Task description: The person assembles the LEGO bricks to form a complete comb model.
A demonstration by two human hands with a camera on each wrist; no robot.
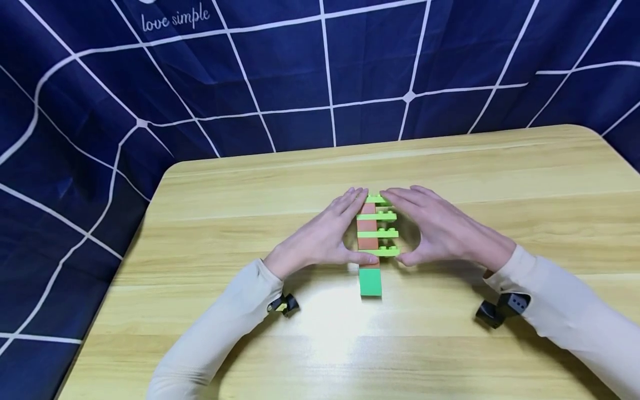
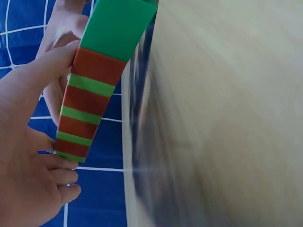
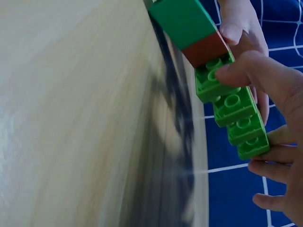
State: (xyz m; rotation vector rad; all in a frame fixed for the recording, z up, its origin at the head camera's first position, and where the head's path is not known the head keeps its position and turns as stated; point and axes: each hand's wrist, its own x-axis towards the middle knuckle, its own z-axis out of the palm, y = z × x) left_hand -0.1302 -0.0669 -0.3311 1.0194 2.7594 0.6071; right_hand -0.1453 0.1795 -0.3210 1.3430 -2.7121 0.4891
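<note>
Both hands hold a stack of toy building bricks (image 1: 367, 226) between them over the table. Reddish-brown bricks alternate in it with thin lime-green plates (image 1: 387, 234), whose studded ends stick out to the right. A larger green brick (image 1: 370, 282) forms the end nearest the person. My left hand (image 1: 325, 233) grips the stack from the left, thumb by the nearest plate and fingers at the far end. From the right, my right hand (image 1: 440, 228) spans the projecting plates, its thumb (image 3: 232, 73) on the nearest one and fingertips at the farthest.
The wooden table (image 1: 225, 194) has rounded far corners. Behind it and along its left side hangs a dark blue cloth (image 1: 280, 61) with white lines. Small black devices sit at the left wrist (image 1: 283, 304) and the right wrist (image 1: 502, 309).
</note>
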